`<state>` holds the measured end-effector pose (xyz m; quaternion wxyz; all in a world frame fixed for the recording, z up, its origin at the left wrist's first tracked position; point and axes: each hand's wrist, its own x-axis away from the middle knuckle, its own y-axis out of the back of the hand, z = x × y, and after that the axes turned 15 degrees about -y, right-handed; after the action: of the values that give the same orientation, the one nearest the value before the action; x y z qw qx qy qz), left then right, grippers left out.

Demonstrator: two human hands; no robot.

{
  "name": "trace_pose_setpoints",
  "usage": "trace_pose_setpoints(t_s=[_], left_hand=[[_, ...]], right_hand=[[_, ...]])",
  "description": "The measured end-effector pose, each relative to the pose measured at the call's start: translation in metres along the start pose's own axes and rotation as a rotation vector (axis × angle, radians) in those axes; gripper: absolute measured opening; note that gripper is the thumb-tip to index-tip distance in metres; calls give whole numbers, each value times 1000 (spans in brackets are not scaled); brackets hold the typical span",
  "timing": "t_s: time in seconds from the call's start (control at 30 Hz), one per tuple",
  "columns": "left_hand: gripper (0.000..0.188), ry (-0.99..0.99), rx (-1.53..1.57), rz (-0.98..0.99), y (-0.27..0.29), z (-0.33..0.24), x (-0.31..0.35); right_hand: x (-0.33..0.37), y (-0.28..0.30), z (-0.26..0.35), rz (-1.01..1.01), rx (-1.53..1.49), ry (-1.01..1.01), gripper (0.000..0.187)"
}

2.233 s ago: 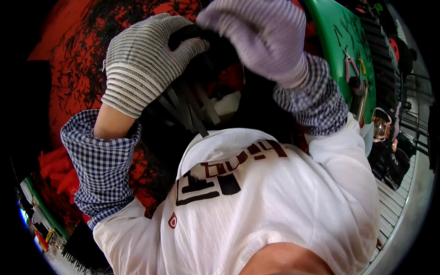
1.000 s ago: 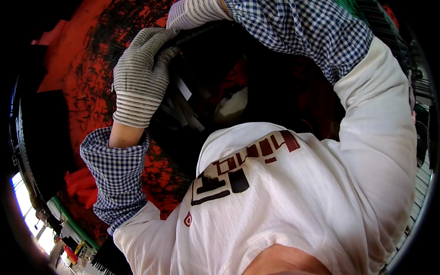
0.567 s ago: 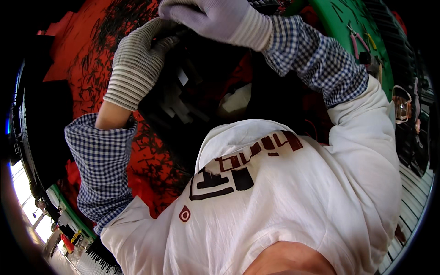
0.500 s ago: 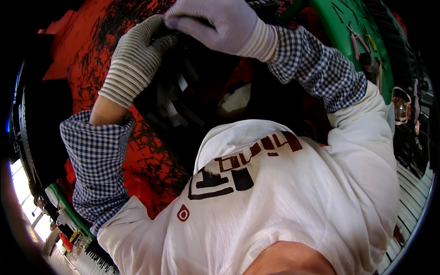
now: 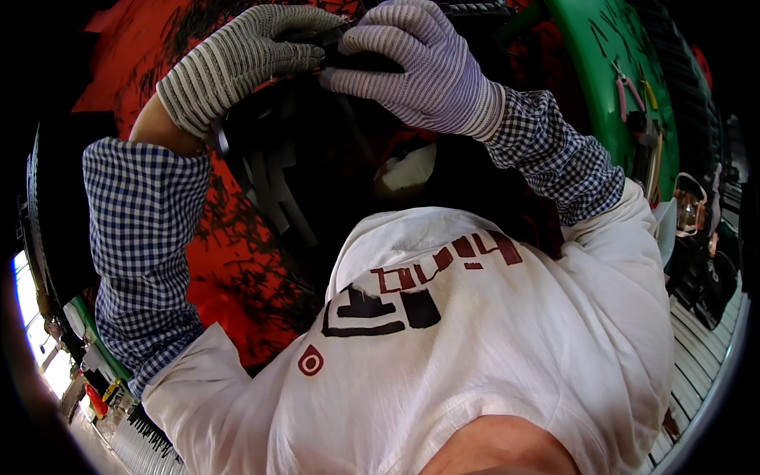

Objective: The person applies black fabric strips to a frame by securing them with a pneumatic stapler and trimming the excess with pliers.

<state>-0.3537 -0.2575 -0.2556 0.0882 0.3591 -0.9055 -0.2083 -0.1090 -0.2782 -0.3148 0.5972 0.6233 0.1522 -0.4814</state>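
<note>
Near the top of the view, my two gloved hands meet over a dark area. My left hand (image 5: 237, 63), in a grey-striped glove, reaches in with its fingers and thumb closing from two sides on something dark. Opposite it, my right hand (image 5: 423, 67), in a pale purple-striped glove, has its fingers curled and its thumb tip close to the left thumb. What lies between the fingertips is black against black, and its kind does not show. Below the hands hang several grey strips (image 5: 273, 178), with an off-white object (image 5: 408, 170) to their right.
A red sheet (image 5: 229, 229) strewn with small dark slivers spreads at the left. On the green surface (image 5: 586, 87) at right lie pink-handled pliers (image 5: 623, 93) and a yellow-handled tool (image 5: 650, 95). Beyond it sits a clear container (image 5: 689, 210). A red-handled tool (image 5: 96, 402) is at lower left.
My left hand has swung up and its fingers now point right. The right hand has shifted slightly right and down, its fingers more spread. The grey strips have shifted left and down.
</note>
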Motion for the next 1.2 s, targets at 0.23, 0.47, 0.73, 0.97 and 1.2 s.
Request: trace_pose_setpoints(t_s=[0.23,0.47,0.73,0.97,1.2], left_hand=[[50,9,-72,53,-2,-10,0],[43,-21,-83,60,1,-9,13],[33,283,326,38,-5,-36,-8],[30,149,168,-23,2,-19,-6],[28,-31,-55,-69,12,-4,-8]], right_hand=[[10,9,4,165,65,-13,26],[-4,7,-2,-14,-242,62,17],[-17,4,5,42,-89,-25,30],[-58,21,10,295,0,166,24],[-84,18,-3,480,-130,245,20]])
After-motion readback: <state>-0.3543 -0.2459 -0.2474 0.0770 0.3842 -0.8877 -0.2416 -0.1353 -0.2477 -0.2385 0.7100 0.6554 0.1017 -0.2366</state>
